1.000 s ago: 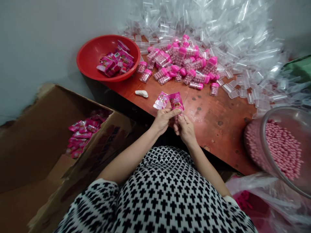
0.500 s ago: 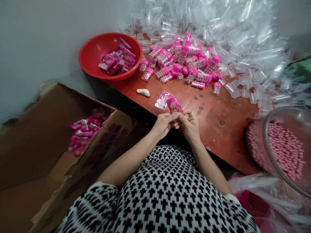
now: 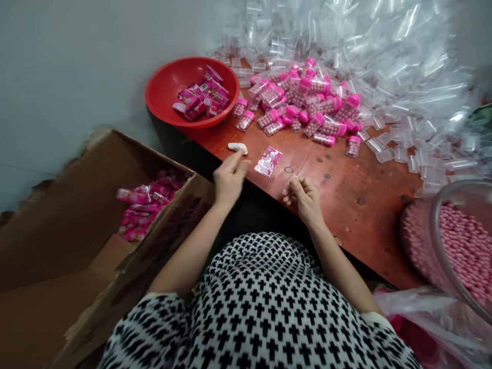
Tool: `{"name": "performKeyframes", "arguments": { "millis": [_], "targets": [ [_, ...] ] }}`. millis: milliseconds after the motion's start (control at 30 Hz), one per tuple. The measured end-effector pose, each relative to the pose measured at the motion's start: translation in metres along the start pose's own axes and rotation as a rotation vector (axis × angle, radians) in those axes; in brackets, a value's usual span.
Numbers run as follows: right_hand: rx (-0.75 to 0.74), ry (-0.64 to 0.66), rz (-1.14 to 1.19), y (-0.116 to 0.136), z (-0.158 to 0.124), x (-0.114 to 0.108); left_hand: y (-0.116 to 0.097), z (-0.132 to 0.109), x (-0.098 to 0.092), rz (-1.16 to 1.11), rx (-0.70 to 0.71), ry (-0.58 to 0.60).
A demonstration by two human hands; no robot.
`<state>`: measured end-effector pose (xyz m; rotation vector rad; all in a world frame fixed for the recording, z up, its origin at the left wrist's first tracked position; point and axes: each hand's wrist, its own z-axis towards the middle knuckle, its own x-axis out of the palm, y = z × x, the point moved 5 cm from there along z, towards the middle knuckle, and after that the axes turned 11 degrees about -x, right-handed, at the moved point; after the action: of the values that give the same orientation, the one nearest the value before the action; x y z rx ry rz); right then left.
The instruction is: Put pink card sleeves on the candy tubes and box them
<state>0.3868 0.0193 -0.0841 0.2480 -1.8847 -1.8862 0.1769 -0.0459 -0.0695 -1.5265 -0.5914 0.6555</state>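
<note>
My left hand (image 3: 229,178) is at the table's front edge, fingers apart and holding nothing; its fingertips are just below a small white object (image 3: 238,148). My right hand (image 3: 305,197) rests near the edge with its fingers curled together; whatever they hold, if anything, is too small to name. Between the hands and a little farther back, one flat pink printed packet (image 3: 269,161) lies on the brown-red table (image 3: 334,189). Behind it is a heap of clear tubes with pink caps (image 3: 303,92), filled with pink beads.
A red bowl (image 3: 161,102) with pink packets stands at the back left. Below it, an open cardboard box (image 3: 46,246) holds more pink packets (image 3: 144,210). Clear tubes (image 3: 403,66) are piled at the back right. A clear tub (image 3: 436,230) of pink beads is at the right.
The hands have separated, my left hand moving left toward the white object. The pink packet they held is gone from them, and a pink packet now sits atop the box's pile, blurred.
</note>
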Motion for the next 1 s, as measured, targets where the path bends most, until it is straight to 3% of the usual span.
{"name": "performKeyframes", "arguments": {
  "millis": [100, 200, 367, 467, 600, 700, 767, 833, 933, 1000],
  "targets": [
    [0.005, 0.013, -0.044, 0.002, -0.001, 0.0, 0.017, 0.012, 0.047, 0.387, 0.162, 0.119],
    [0.02, 0.006, -0.078, 0.003, -0.001, -0.004, 0.028, 0.019, 0.068, 0.545, 0.219, 0.132],
    [0.008, 0.037, -0.119, 0.002, 0.013, -0.006, 0.03, 0.019, 0.066, 0.57, 0.241, 0.088],
    [-0.033, -0.029, -0.131, -0.003, 0.03, -0.002, 0.024, 0.012, 0.065, 0.538, 0.277, 0.065],
    [-0.082, -0.057, 0.005, -0.005, 0.054, 0.008, 0.007, -0.006, 0.069, 0.424, 0.305, 0.131],
    [-0.111, 0.001, 0.076, 0.003, 0.064, 0.012, -0.003, -0.012, 0.065, 0.191, 0.143, 0.153],
    [-0.092, 0.073, 0.072, 0.008, 0.066, 0.011, 0.001, -0.012, 0.065, -0.015, -0.112, 0.204],
    [-0.048, 0.183, 0.008, 0.011, 0.064, 0.01, 0.007, -0.014, 0.071, -0.165, -0.361, 0.336],
    [-0.026, 0.306, -0.225, 0.015, 0.063, -0.001, 0.012, -0.019, 0.079, -0.252, -0.534, 0.469],
    [-0.111, 0.229, -0.516, 0.026, 0.073, -0.021, 0.014, -0.022, 0.079, -0.287, -0.576, 0.428]
  ]
}}
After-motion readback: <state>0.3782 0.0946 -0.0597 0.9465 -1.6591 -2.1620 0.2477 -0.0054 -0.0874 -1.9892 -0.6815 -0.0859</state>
